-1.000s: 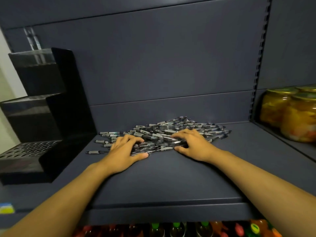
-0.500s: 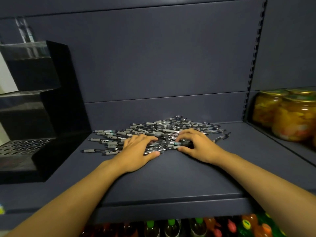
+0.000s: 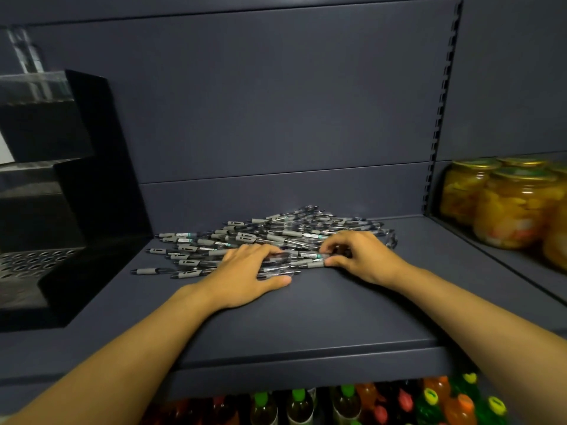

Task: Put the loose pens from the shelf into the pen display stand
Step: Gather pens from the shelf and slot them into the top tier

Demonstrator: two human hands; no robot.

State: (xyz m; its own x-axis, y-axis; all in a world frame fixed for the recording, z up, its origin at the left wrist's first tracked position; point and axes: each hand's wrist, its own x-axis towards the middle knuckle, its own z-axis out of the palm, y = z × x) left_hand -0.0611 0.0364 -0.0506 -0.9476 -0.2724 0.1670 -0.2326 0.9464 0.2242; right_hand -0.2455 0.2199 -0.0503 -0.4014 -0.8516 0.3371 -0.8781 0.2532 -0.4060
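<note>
Grey-gripped clear plastic pens (image 3: 270,237) lie in a loose heap on the dark blue-grey metal shelf (image 3: 306,317), towards its back and middle. Both hands are on the near edge of that heap. The left hand (image 3: 245,277) lies flat over several pens, fingers spread and nearly straight, thumb on the bare shelf; it presses more than it grips. The right hand (image 3: 359,256) has its fingers curled down, and thumb and fingertips seem to pinch one pen by its grey grip. The tiered black display stand with perforated trays (image 3: 40,262) stands on the same shelf to the left, well apart from the pile. Its lowest tray shows only open holes; two or three clear pens (image 3: 27,53) stand in the top tier. So the work looks barely begun: nearly all pens are left to move
</note>
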